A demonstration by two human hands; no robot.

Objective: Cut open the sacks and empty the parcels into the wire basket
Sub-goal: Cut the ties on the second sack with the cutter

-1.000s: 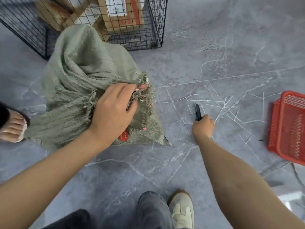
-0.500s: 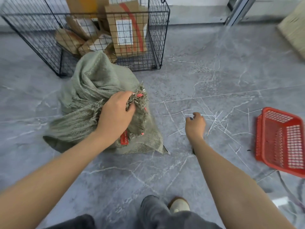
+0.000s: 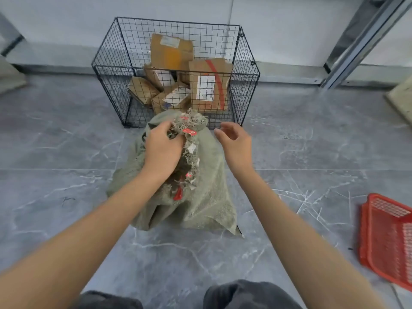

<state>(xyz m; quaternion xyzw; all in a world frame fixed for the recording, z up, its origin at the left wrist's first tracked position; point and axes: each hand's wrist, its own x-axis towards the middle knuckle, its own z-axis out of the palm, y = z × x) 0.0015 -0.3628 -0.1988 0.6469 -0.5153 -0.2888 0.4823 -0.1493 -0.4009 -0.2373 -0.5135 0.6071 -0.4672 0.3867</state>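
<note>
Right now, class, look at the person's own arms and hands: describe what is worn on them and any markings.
The left hand and right hand are bare: no gloves, rings, watch or wristband show. The left forearm and right forearm are bare too, no sleeve in view, no markings.

We record a grey, white-veined tile floor (image 3: 66, 152). A red plastic mesh basket (image 3: 388, 239) lies on it at the right, apparently nested in another. A metal upright (image 3: 361, 41) slants before the pale wall (image 3: 278, 23). A tan object (image 3: 401, 99) is cut off at the right edge.
</note>
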